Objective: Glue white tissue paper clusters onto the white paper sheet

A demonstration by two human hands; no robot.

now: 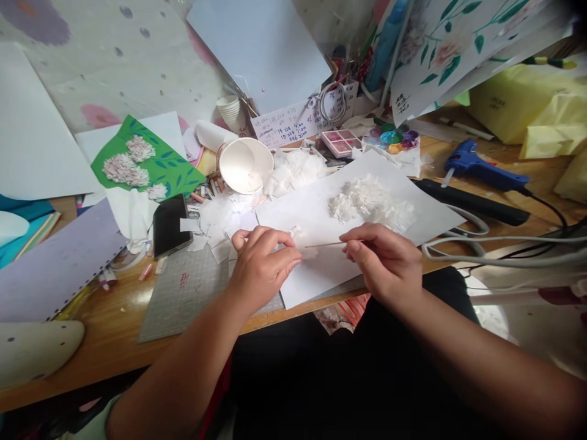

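Observation:
My left hand [260, 266] is closed in a pinch on a small piece of white tissue paper [296, 232] at the near edge of a white sheet [316, 275]. My right hand [384, 260] is closed on a thin wooden stick [323, 245] that points left toward the tissue piece. Further back on the same sheet sits a fluffy cluster of white tissue pieces [367, 198]. Both hands rest over the sheet at the front of the wooden table [114, 324].
A tipped paper cup [245, 165] and loose tissue scraps [220, 220] lie behind my left hand. A phone [169, 225], a grey cutting mat [183, 293] and green flower artwork [147, 160] are to the left. A blue glue gun [481, 168], cables [495, 247] and paint tray [342, 142] sit right.

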